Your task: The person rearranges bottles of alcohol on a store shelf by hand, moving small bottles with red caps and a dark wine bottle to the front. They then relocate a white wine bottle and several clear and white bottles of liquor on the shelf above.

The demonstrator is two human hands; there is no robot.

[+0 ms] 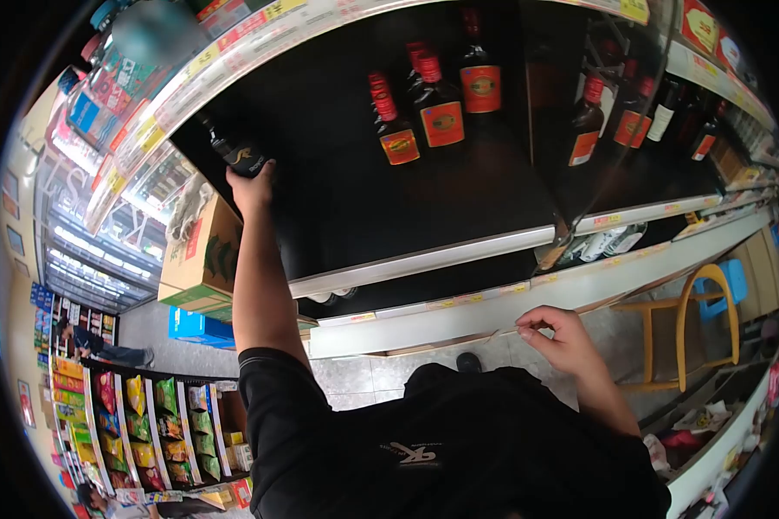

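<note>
At the left end of the black shelf (pixel 389 208), my left hand (pixel 253 186) is wrapped round a dark bottle (pixel 241 156) with a black label and pale lettering. Several bottles with red caps and orange labels, among them a large one (pixel 441 117), stand further right on the same shelf. My right hand (pixel 550 333) hangs below the shelf's front edge, its fingers curled and thumb near the fingertips. Whether anything small is between those fingers cannot be made out.
A cardboard box (pixel 201 259) stands left of the shelf. Snack racks (pixel 160 428) fill the lower left, with a person (pixel 104 346) beyond. At right are a wooden chair (pixel 684 337) and more bottles (pixel 586 130) behind a clear divider.
</note>
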